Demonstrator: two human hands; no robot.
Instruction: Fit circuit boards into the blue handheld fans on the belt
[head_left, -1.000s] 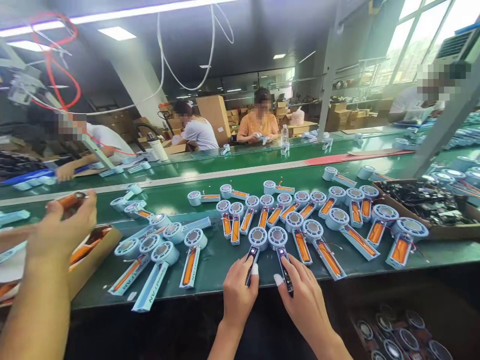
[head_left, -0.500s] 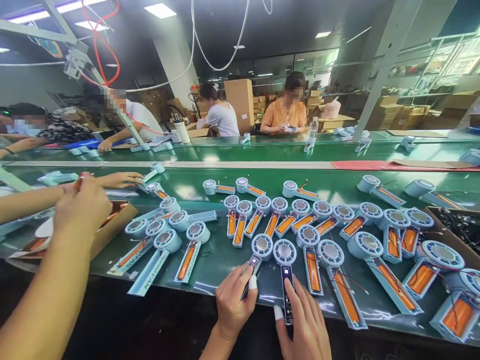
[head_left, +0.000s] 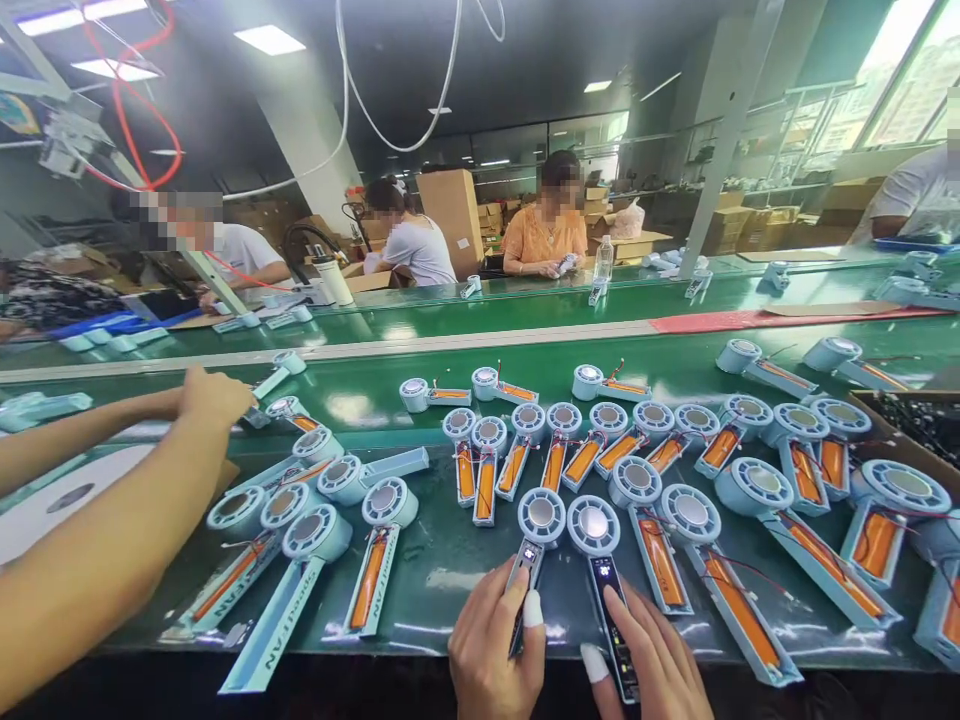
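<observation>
My left hand [head_left: 491, 645] is closed around the handle of a light-blue handheld fan [head_left: 541, 516]. A small display glows on the handle's board, and a white finger cot covers one fingertip. Beside it, my right hand [head_left: 660, 650] grips a second handheld fan [head_left: 594, 526], its round head touching or nearly touching the first. One fingertip presses on that fan's dark circuit board [head_left: 616, 630] just below a lit display; the thumb, in a white cot, lies along the left side. Both fans rest face up at the bench's near edge.
Several open fans with orange batteries [head_left: 660, 560] and thin wires crowd the green bench [head_left: 420, 610]. At left, a co-worker's arms [head_left: 142, 540] reach across, near a white disc [head_left: 37, 525]. A box of black parts [head_left: 911, 430] stands right. Other people sit beyond the belt.
My view has tilted and shifted, while both hands keep hold of the same fans with displays lit. The co-worker's raised hand has come down to meet the other hand near the fans at left.
</observation>
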